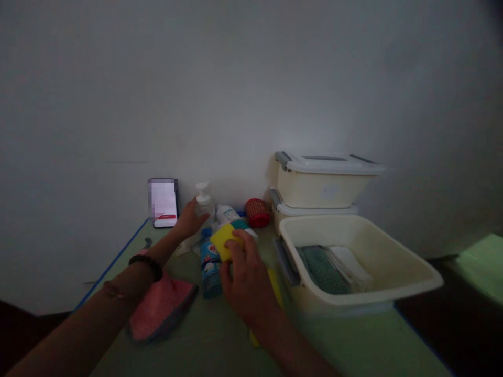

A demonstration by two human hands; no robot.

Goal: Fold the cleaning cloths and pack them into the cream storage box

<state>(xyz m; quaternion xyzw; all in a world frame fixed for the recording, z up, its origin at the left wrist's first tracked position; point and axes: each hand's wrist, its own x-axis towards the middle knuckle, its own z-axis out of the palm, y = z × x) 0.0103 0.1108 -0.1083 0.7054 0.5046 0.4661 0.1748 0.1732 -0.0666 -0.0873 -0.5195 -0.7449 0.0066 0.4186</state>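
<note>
My left hand (189, 221) is closed around a clear pump bottle (203, 195) with a white pump head, near the wall. In my right hand (247, 280) is a yellow sponge (223, 241), pinched between thumb and fingers. A blue bottle (211, 269) lies on the table between the two hands. Behind the sponge, a white bottle with a green band (228, 213) lies on its side. A pink cloth (163, 306) with a dark edge rests beneath my left forearm. Partly hidden by my right wrist is another yellow item (275, 285).
To the right stands an open cream bin (396, 251) holding a green cloth (324, 269) and a white cloth (351, 267). Behind it, lidded boxes (322, 183) are stacked. A red woven basket (258, 213) and a propped phone (164, 203) are by the wall.
</note>
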